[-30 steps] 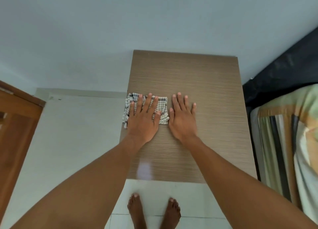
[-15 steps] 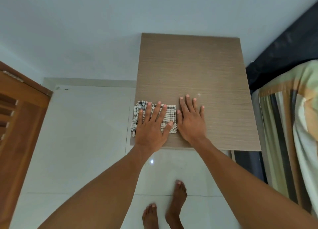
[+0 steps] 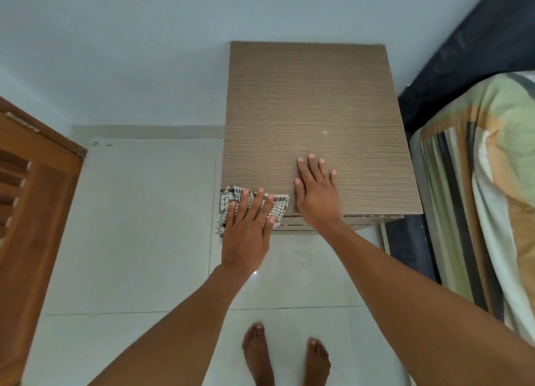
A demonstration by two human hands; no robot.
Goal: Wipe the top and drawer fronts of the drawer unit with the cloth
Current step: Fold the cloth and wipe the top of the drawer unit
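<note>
The drawer unit (image 3: pixel 312 107) has a brown wood-grain top and stands against the pale wall. A checked black-and-white cloth (image 3: pixel 228 203) lies folded at the top's near left corner and hangs partly over the front edge. My left hand (image 3: pixel 249 226) presses flat on the cloth with fingers spread, its palm out past the front edge. My right hand (image 3: pixel 317 191) rests flat and bare on the top, just right of the cloth. Only a thin strip of the drawer fronts (image 3: pixel 333 223) shows below the front edge.
A bed with a striped cover (image 3: pixel 486 188) and a dark headboard (image 3: pixel 474 55) stands close on the unit's right. A brown wooden door (image 3: pixel 31 211) is at the left. White floor tiles (image 3: pixel 139 217) spread below, with my bare feet (image 3: pixel 285 356) on them.
My left hand has dragged the cloth toward me, from mid-top to the near left corner and over the front edge. My right hand slid back too, and I have stepped back.
</note>
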